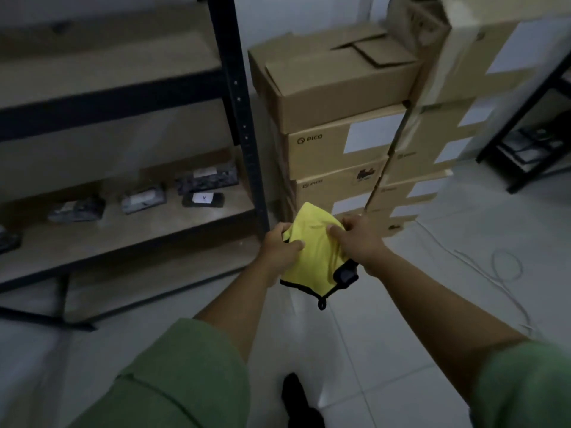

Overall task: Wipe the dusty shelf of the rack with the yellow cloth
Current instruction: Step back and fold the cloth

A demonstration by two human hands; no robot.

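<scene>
Between our two hands, out in front of us above the tiled floor [386, 350], hangs the yellow cloth [315, 257]. Our left hand [282, 250] pinches its left edge, thumb over the front and fingers curled behind; our right hand [360, 239] grips its upper right part the same way, so both are clamped on the cloth and sit close together with the fabric between them. We see a black trim along the lower edge of the cloth, ending in a small loop that dangles below, and a dark patch at its right corner just under our right wrist. Both forearms are bare, with green sleeves [185, 381] near the bottom of the view.

To our left stands the rack [244, 125], black posts with pale wooden boards. One shelf [129, 233] at about hand height carries several small dark packages [143, 200], well apart from the cloth; the blur hides what they are. Beyond our hands, right of the rack post, rises a stack of cardboard boxes [336, 143], some marked PICO. A thin pale cord [506, 267] lies looped on the floor at the right, and a dark shoe [295, 393] shows below
</scene>
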